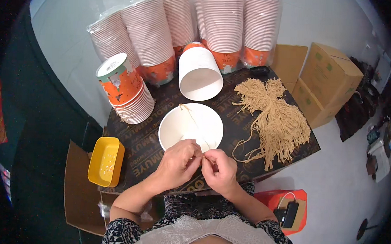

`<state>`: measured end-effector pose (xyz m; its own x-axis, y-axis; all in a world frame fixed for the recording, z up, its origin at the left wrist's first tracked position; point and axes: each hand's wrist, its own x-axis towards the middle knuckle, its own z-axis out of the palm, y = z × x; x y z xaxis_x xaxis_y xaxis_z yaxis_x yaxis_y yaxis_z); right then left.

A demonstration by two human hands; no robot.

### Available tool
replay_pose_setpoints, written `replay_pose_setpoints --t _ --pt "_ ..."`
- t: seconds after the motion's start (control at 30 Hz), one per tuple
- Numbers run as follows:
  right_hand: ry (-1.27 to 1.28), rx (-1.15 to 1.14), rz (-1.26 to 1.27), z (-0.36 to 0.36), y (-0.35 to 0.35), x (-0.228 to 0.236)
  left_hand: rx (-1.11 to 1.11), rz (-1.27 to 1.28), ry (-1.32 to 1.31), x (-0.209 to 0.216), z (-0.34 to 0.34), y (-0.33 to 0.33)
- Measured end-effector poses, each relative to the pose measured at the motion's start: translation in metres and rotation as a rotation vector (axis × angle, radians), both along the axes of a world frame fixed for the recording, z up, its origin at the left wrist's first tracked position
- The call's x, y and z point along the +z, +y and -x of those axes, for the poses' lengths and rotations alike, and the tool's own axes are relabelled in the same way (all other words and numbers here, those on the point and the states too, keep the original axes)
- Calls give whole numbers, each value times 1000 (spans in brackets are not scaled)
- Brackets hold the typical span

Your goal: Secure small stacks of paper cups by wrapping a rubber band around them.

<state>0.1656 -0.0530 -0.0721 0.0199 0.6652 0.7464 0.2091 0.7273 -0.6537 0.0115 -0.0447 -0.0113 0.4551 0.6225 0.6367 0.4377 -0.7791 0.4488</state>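
A white paper bucket stands on the dark table with its mouth toward me. A thin tan cord runs from its far rim across the inside to the near rim. My left hand and my right hand meet at that near rim, fingertips pinched together on the cord's end. The exact knot or hole there is hidden by my fingers. To the right lies a thick bundle of tan cords, some strands trailing toward the bucket.
Behind is another white bucket on its side. Left stands a stack of orange printed buckets, and a yellow tub with small white bits. Tall wrapped bucket stacks line the wall. Cardboard boxes stand beyond the table's right edge.
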Motion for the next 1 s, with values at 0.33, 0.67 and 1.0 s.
replay_pose_setpoints --t 0.33,0.67,1.0 --pt "43 -17 -7 4 -2 3 4 31 -9 3 3 -3" --pt "207 216 353 0 -6 -5 -24 46 14 2 4 -2" --pt "296 288 433 0 -6 -2 5 -1 49 7 5 -6"
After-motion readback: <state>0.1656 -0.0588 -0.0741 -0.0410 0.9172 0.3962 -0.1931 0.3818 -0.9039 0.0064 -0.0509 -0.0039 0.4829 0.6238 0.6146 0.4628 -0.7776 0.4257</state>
